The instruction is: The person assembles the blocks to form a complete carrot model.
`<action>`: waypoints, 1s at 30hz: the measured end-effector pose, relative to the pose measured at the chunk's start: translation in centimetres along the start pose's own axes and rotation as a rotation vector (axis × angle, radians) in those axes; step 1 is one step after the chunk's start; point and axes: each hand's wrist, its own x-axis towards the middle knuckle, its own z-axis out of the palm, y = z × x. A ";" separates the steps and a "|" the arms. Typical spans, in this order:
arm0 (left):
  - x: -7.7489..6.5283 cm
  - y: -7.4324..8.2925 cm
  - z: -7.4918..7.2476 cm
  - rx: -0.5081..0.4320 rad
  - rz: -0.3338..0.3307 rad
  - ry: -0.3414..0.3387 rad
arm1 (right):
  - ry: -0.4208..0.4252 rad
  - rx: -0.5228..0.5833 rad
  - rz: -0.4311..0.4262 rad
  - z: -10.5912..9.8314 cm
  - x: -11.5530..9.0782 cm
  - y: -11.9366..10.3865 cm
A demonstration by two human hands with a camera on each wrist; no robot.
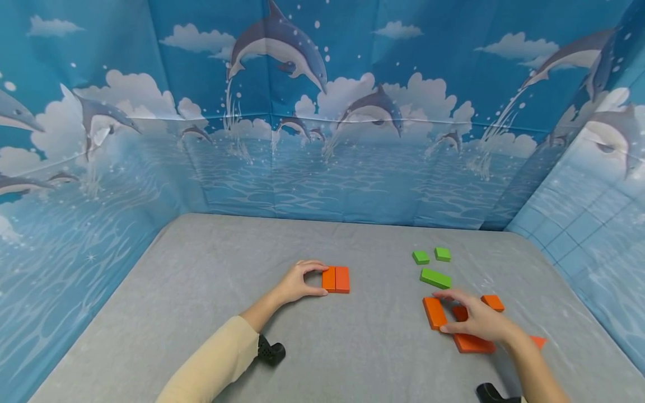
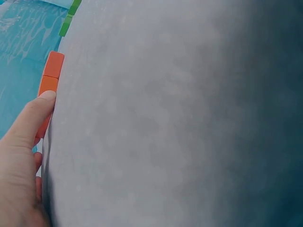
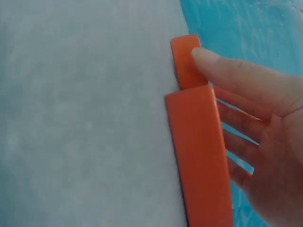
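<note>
My left hand (image 1: pixel 297 282) pinches an orange block (image 1: pixel 329 279) between thumb and fingers at its near and far ends. Against that block's right side lies a second orange block (image 1: pixel 342 279); together they form a rectangle. In the left wrist view the thumb (image 2: pixel 42 104) presses the nearer block's edge. Over on the right, my right hand (image 1: pixel 476 316) has thumb and fingers at the two ends of an upright-lying orange block (image 1: pixel 434 313). Below its palm lies a longer orange block (image 1: pixel 473 344), large in the right wrist view. Another orange piece (image 1: pixel 459 313) is partly hidden by this hand.
Beyond the right hand lie two small green blocks (image 1: pixel 420 257) and a longer green block (image 1: pixel 435 278). A small orange block (image 1: pixel 492 303) and an orange pointed piece (image 1: pixel 538 341) lie to its right. Dolphin-printed curtains (image 1: pixel 312 168) surround the grey table (image 1: pixel 201 268).
</note>
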 end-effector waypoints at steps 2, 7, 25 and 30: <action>0.0 0.1 0.0 0.002 -0.002 0.000 | 0.006 -0.018 0.001 0.1 -0.1 0.1; 0.0 0.0 0.0 0.011 -0.010 -0.004 | 0.005 -0.016 0.024 0.2 0.0 0.1; -0.1 -0.3 0.0 0.008 -0.003 -0.008 | 0.087 0.023 -0.107 1.2 6.2 -4.0; 0.0 -0.4 0.0 -0.011 -0.019 -0.012 | 0.117 0.013 -0.140 2.7 9.2 -5.7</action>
